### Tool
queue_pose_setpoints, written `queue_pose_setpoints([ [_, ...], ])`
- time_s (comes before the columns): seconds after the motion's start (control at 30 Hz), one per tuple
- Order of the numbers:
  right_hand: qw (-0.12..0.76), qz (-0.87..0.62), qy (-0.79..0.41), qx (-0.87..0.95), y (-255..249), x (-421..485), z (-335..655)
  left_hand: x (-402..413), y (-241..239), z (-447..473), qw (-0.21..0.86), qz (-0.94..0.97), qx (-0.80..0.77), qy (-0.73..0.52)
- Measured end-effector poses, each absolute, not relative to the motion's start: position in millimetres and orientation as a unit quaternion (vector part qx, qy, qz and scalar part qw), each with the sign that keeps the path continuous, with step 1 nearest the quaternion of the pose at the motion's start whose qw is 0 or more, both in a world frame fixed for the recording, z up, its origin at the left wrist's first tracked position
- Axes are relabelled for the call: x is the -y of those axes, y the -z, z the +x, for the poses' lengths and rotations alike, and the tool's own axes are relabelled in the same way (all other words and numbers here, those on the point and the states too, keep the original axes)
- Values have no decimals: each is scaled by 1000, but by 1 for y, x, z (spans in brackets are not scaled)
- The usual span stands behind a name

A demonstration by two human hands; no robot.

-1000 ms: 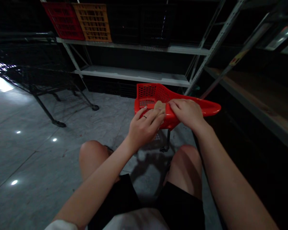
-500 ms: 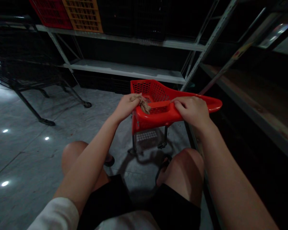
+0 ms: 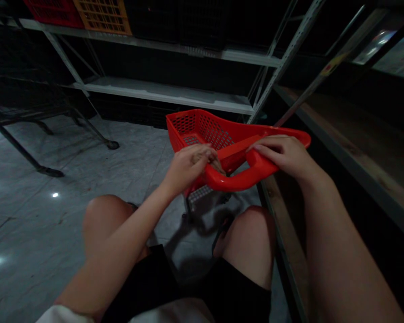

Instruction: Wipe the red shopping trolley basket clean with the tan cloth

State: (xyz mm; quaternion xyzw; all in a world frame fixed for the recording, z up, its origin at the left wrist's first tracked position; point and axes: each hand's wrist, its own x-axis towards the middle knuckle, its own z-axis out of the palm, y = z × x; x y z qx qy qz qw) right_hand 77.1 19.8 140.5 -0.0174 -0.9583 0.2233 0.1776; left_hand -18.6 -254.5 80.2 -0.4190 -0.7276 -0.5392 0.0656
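A small red plastic shopping cart (image 3: 218, 123) with perforated basket walls stands between and beyond my knees, its looped handle (image 3: 237, 180) turned toward me. My left hand (image 3: 187, 169) is closed on a crumpled brown cloth (image 3: 218, 166), which lies against the left side of that handle. Part of the cloth is hidden under my fingers. On the other side, my right hand (image 3: 287, 152) wraps over the right end of the handle, near the long rim. The cart looks tilted, with its handle side toward me.
A white metal shelf rack (image 3: 168, 95) stands behind the cart, with a red crate (image 3: 59, 11) and a yellow crate (image 3: 103, 15) on it. At left is a dark wheeled cart (image 3: 50, 172). A wooden ledge (image 3: 350, 134) runs along the right, and a pole (image 3: 303, 96) leans there.
The cart's handle has tipped and swung toward me, showing more of the basket's inside. My left hand has moved right and down with the cloth along the handle. My right hand stays on it.
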Motion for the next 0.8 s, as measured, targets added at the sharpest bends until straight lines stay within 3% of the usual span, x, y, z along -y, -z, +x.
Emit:
queue_pose_setpoints([
  [0.17, 149, -55, -199, 967, -144, -16, 68, 242, -42, -80, 16, -302, 710, 636],
  [0.3, 156, -29, -153, 975, -150, 34, 66, 245, -54, -42, 69, -332, 729, 595],
  [0.53, 42, 42, -305, 950, -149, 76, 78, 244, -78, 70, 187, -466, 694, 517],
  [0.8, 48, -39, -420, 905, -155, 41, 114, 235, -10, -32, 174, -382, 769, 482],
])
